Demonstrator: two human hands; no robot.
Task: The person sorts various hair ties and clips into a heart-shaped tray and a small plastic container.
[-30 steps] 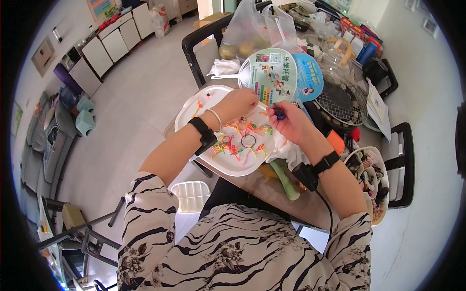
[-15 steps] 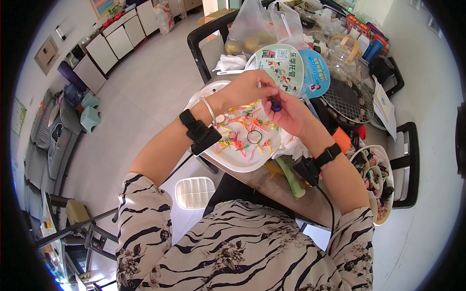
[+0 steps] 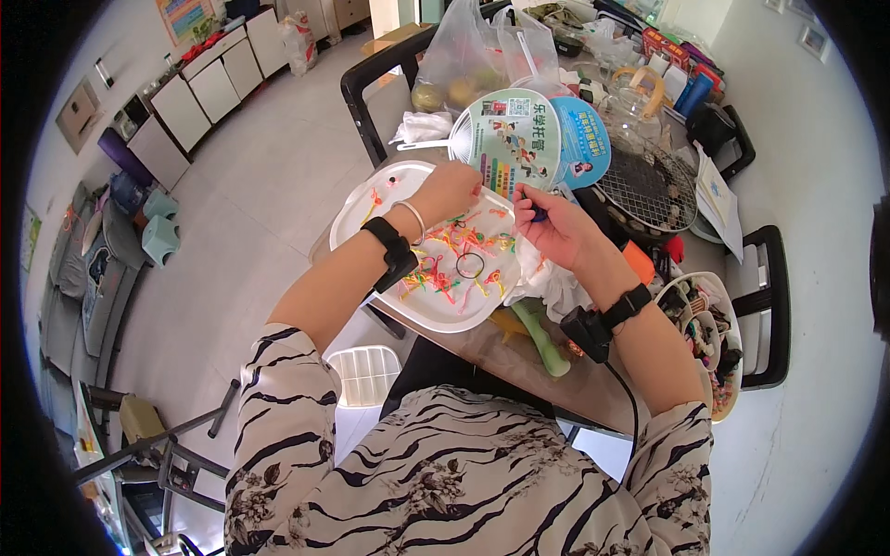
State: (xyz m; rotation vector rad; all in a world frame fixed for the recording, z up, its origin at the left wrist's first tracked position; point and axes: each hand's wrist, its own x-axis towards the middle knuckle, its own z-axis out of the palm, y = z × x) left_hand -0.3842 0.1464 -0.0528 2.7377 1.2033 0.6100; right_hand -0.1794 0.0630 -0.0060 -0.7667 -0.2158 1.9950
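A white tray [image 3: 447, 322] on the table holds a scatter of small twisted strands [image 3: 431, 275] in red, yellow, orange and green. Among them lies a thin black ring [image 3: 470, 278]. My left hand [image 3: 448, 192] is over the tray's far part, its fingers curled together; what they hold, if anything, is hidden. Just right of it my right hand [image 3: 564, 233] is closed on a small dark blue object [image 3: 538, 213], mostly covered by the fingers. A gap separates the two hands.
Beyond the tray lie a green round hand fan [image 3: 510, 139] and a blue one [image 3: 582, 139]. A wire grill [image 3: 649, 190] and a divided basket of small items [image 3: 734, 324] stand right. White crumpled cloth [image 3: 556, 289] and a green vegetable [image 3: 540, 341] lie near the tray.
My hands, which were together over the tray, have moved apart. The left has gone left and down a little; the right keeps the dark blue object. The whole view has shifted slightly.
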